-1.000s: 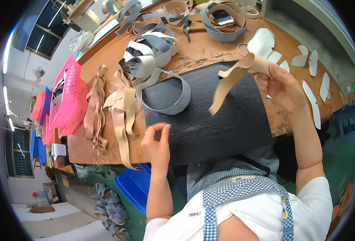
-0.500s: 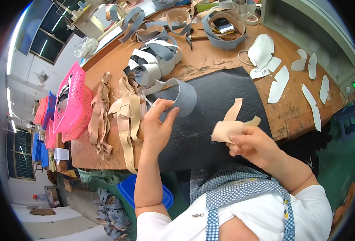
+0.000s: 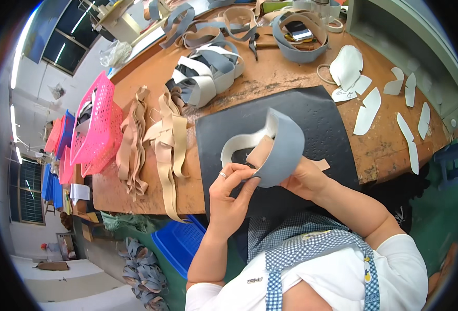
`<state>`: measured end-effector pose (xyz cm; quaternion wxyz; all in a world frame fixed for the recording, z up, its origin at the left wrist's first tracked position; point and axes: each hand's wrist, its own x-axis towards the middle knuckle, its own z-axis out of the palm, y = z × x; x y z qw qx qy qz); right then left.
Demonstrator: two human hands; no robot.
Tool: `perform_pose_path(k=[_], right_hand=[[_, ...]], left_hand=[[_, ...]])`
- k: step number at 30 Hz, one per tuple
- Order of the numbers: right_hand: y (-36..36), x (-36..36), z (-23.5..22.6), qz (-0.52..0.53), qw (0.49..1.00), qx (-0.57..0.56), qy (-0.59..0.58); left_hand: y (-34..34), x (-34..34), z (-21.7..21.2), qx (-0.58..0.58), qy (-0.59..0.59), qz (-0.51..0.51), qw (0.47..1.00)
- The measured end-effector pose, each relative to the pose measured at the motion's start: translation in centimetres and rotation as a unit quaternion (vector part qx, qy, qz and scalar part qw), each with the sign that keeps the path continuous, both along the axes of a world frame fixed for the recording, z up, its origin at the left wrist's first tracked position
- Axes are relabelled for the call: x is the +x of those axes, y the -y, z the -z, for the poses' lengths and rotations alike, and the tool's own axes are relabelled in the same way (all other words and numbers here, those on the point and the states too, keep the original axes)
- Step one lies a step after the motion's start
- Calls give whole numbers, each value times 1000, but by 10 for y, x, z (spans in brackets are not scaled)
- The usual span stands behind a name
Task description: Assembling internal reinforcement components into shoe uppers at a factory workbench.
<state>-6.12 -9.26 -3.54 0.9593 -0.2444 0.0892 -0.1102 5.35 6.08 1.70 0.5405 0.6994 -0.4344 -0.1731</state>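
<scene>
Both my hands hold a curved grey piece (image 3: 283,150) with a white inner face, lifted above the black mat (image 3: 322,119). A beige strip (image 3: 262,152) is tucked against its inside, and its tail sticks out at the right. My left hand (image 3: 234,184), with a ring on one finger, pinches the grey piece's lower left edge. From behind and to the right, my right hand (image 3: 301,179) grips the same piece together with the strip.
Beige strips (image 3: 164,140) lie in piles left of the mat, beside a pink basket (image 3: 96,127). Grey and white curved pieces (image 3: 208,72) are heaped behind. White cut shapes (image 3: 369,109) lie on the right of the wooden bench (image 3: 270,78). A blue bin (image 3: 179,243) stands below.
My right hand brought the beige strip in from the right. My left hand picked up the grey piece from the mat, and both hands now hold the two together.
</scene>
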Motion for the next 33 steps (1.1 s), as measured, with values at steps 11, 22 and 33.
perform_pose_path(k=[11, 22, 33], right_hand=[[3, -22, 8, -39, 997, -48, -49], [4, -27, 22, -46, 998, -27, -36], [3, -24, 22, -40, 998, -24, -46]], left_hand=[[10, -15, 8, -32, -199, -35, 979], [13, -18, 8, 1, -278, -40, 960], [13, -15, 10, -7, -272, -33, 962]])
